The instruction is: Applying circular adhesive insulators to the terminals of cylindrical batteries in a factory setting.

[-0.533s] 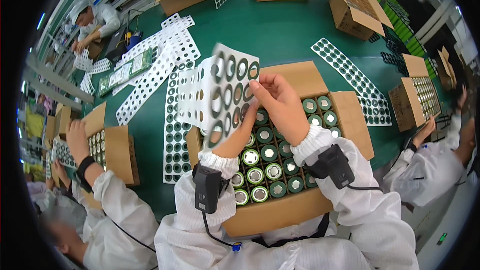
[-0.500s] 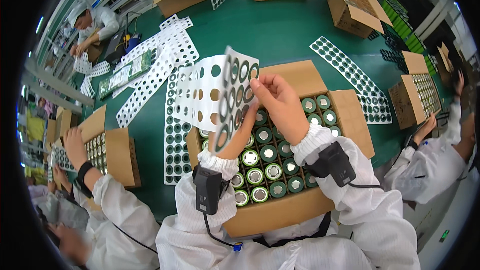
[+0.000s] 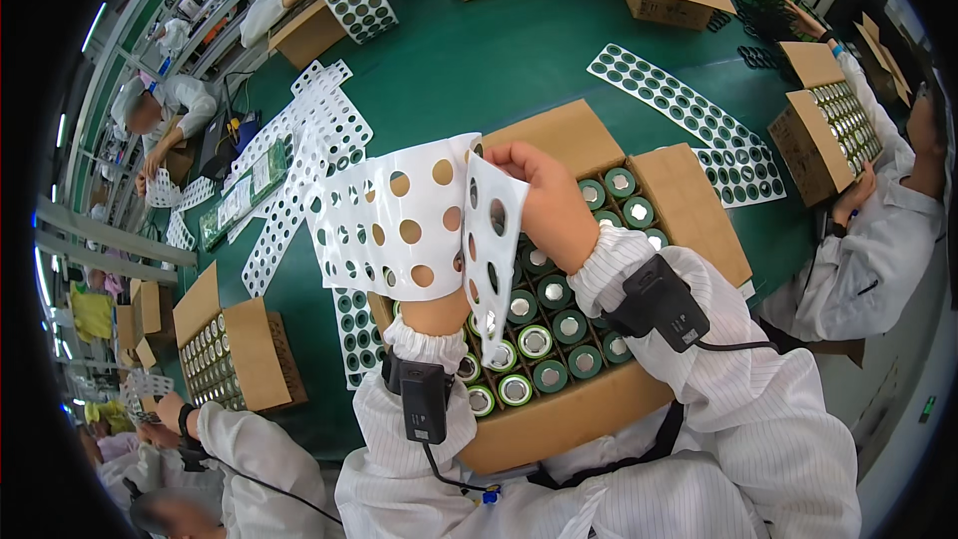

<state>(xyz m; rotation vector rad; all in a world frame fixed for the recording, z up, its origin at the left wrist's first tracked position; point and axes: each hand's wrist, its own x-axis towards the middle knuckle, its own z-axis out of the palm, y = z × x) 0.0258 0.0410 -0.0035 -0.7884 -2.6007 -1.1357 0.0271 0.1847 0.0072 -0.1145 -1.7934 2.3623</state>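
Observation:
A white sheet with rows of round holes (image 3: 384, 240) hangs folded in the air above an open carton (image 3: 559, 439). My right hand (image 3: 549, 202) has its fingers curled on the top edge of the sheet's folded flap. Behind the sheet is my left hand (image 3: 436, 313); only its wrist end shows plainly, and its fingers are hidden. Cylindrical battery cells (image 3: 535, 341) stand upright in the carton's divider slots. Several have green ring pads on their tops, while others near the left side show bare metal tops with bright green rims.
Perforated white sheets (image 3: 324, 125) and a plastic packet (image 3: 249, 195) lie at the left. Sheets of green rings (image 3: 679, 100) lie at the right. Other cartons of cells (image 3: 235, 359) stand around the green table (image 3: 489, 60). Co-workers sit on both sides and across.
The sheet has turned, so its plain perforated side now faces up and covers my left hand's fingers. The flap's dark rings no longer show. The view has shifted slightly.

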